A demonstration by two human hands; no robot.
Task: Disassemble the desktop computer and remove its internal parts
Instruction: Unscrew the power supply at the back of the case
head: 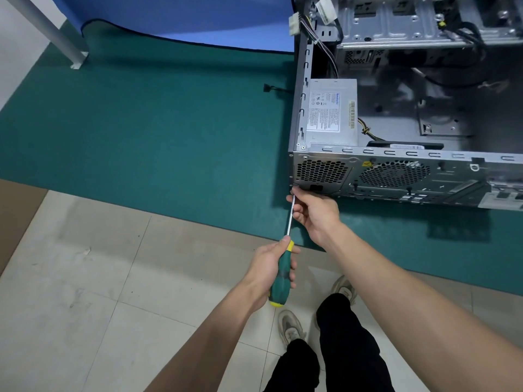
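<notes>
A single wide-angle head camera looks steeply down and forward from standing height. The green mat (147, 131) fills the frame's middle, the open computer case (396, 171) sits upper right, tiled floor (99, 292) and the person's shoes lie along the bottom edge.

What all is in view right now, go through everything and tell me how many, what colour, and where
computer case: one, grey metal, side open, on the mat at right
power supply: one, silver, inside the case's near-left corner
loose connectors: two, white, top of case
black cable end: one, on the mat left of the case
screwdriver: one, green and yellow handle, tip at the case's lower-left rear corner
mat: one, green, over the table
table leg: one, white, upper left
floor tiles: pale, below
shoes: two, grey
left hand: grips the handle
right hand: pinches the shaft
</notes>
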